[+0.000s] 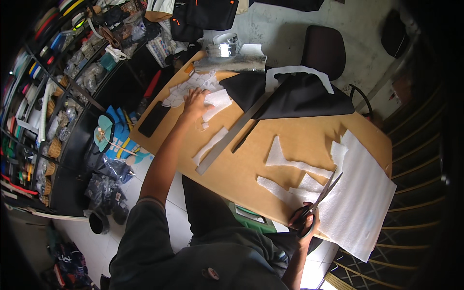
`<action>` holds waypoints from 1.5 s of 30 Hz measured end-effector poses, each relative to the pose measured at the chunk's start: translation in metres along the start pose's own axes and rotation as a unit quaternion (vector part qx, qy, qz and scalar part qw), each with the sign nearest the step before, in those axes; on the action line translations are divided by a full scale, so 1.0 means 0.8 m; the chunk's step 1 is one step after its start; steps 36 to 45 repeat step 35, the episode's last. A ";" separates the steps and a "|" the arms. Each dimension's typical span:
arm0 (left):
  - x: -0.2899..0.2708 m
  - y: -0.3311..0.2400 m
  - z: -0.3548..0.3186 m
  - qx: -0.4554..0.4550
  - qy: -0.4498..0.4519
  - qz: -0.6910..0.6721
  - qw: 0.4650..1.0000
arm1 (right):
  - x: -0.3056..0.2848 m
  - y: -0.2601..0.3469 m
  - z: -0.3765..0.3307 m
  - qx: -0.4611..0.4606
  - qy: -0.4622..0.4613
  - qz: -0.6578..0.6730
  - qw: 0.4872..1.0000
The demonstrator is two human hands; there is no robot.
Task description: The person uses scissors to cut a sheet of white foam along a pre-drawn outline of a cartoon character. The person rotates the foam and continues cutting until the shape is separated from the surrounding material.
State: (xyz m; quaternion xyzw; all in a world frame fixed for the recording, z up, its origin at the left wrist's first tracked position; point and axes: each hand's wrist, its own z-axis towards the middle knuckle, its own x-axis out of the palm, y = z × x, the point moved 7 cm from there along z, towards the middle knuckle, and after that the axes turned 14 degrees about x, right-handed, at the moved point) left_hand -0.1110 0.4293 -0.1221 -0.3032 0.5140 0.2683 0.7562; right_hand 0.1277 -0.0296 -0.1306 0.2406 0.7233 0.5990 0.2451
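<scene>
My left hand (195,102) is at the far left of the table, its thumb and fingers closed on the edge of a white foam piece (220,102). A pile of small white foam scraps (181,91) lies beside that hand. At the near right edge my right hand (305,222) grips black-handled scissors (325,192), their blades slightly apart and pointing away from me. Under and beside the blades lie a large white foam sheet (360,198), overhanging the table edge, and cut foam pieces (275,187). Another jagged foam offcut (285,157) lies farther in.
A long metal ruler (232,135) crosses the wooden table (217,181), near a dark pen-like tool (245,136) and a foam strip (210,145). Black fabric (304,99), a silvery roll (232,63) and a dark phone-like slab (154,119) lie around. A chair (324,50) stands beyond.
</scene>
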 end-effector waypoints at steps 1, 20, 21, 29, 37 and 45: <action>-0.003 0.004 0.007 0.017 -0.011 -0.019 1.000 | 0.003 0.002 0.001 -0.002 0.006 0.002 1.000; -0.011 -0.012 -0.049 0.052 -0.134 -0.114 0.983 | 0.007 0.004 0.005 -0.007 0.006 -0.007 1.000; -0.009 -0.018 -0.061 0.069 -0.139 -0.068 0.986 | 0.006 0.003 0.006 -0.007 0.007 -0.007 1.000; -0.016 -0.063 -0.087 0.107 -0.051 -0.270 0.956 | 0.007 0.006 0.005 0.016 0.004 0.002 1.000; -0.002 -0.050 -0.105 0.157 0.109 -0.215 0.958 | 0.010 0.004 0.007 0.024 0.025 0.029 0.999; -0.002 -0.050 -0.105 0.157 0.109 -0.215 0.958 | 0.010 0.004 0.007 0.024 0.025 0.029 0.999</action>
